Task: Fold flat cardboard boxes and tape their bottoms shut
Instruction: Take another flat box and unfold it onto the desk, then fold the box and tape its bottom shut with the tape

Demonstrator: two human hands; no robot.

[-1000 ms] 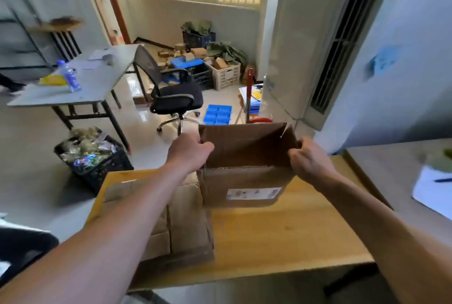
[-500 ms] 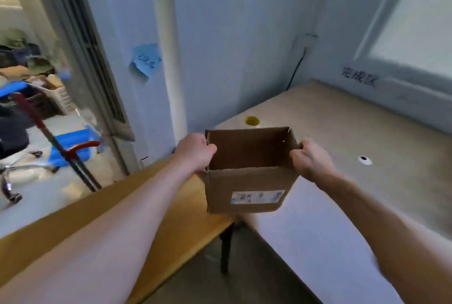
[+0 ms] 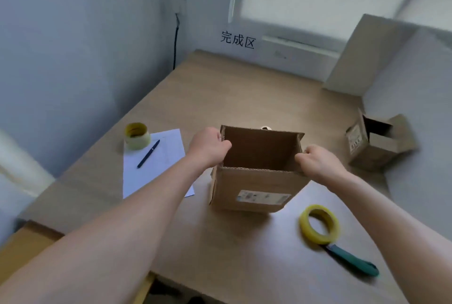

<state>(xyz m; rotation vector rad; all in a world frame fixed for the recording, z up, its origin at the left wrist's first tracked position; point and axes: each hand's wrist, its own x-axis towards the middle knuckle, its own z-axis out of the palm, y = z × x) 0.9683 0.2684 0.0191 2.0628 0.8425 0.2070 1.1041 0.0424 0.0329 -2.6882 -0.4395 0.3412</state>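
Head view shows both hands holding one box (image 3: 256, 181) between them, open side up. The left hand (image 3: 209, 148) grips the top rim on its side, fingers curled over the edge. The right hand (image 3: 316, 163) grips the rim across from it. The box hangs straight down below the two grips, just over the table (image 3: 244, 88), maybe touching it. Both hands are equally near. A tape roll (image 3: 319, 224) lies below the right grip, close by. Behind the box the table has open room, so it could likely be set down there. A second box (image 3: 376, 142) sits farther out past the right hand.
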